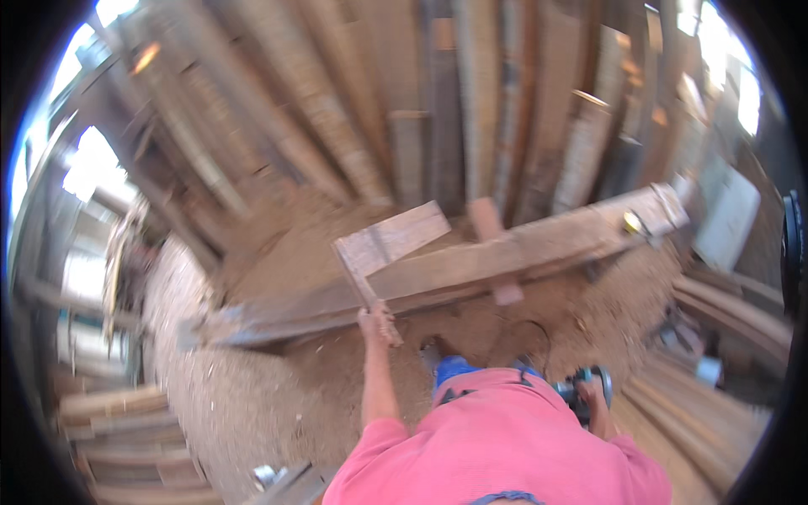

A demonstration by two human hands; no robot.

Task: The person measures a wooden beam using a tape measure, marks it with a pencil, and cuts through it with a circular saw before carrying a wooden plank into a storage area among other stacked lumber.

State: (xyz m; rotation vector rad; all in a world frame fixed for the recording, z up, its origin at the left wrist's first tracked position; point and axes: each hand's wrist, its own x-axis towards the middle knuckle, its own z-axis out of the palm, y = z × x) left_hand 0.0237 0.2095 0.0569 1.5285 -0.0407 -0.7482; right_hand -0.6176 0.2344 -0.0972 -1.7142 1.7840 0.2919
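- Left hand (376,324): fingers wrapped round the near end of the narrow arm of an L-shaped wooden piece (370,249); exact finger placement blurred.
- L-shaped piece: ahead of the person, its wide arm pointing away to the right; it overlaps the long timber beam (459,268) in view; cannot tell whether they touch.
- Right hand (597,394): curled round the grip of a dark and teal power tool (574,392), beside the person's right hip; trigger finger not distinguishable.
- Beam: lies slantwise across the work area, right end farther off; a short board (485,220) crosses beneath it; small yellow object (632,222) near its right end.
- Surroundings: upright planks (408,156) ranged behind; brown, dusty ground (328,404) underfoot; stacked boards (139,459) at lower left.
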